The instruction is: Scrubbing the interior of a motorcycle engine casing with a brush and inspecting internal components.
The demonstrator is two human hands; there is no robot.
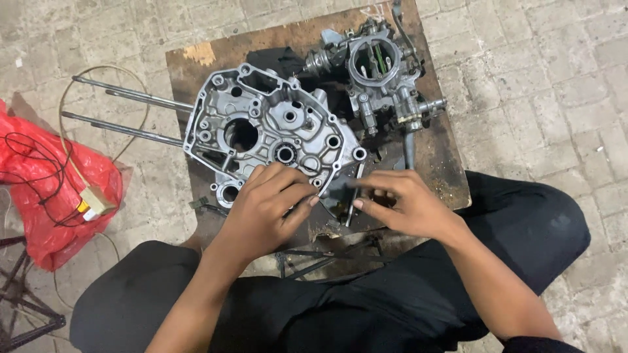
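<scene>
While the engine crankcase half (pixel 271 131) lay flat at the centre of the wooden worktop (pixel 451 176), its lower right edge was touched by the left hand (pixel 265 206), fingers curled on the rim, nothing clearly gripped. Just beside it, the right hand (pixel 405 202) was held w/ fingers bent near a thin metal rod (pixel 355 189); grasp can't be told. A carburettor (pixel 379 72) sat behind the case. Long studs (pixel 131 114) stuck out left. A red plastic bag (pixel 52 189) lay on the floor.

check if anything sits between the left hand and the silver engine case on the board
Nothing visible does: the left hand already rests on the near edge of the engine case. The right hand lies beside it.
</scene>
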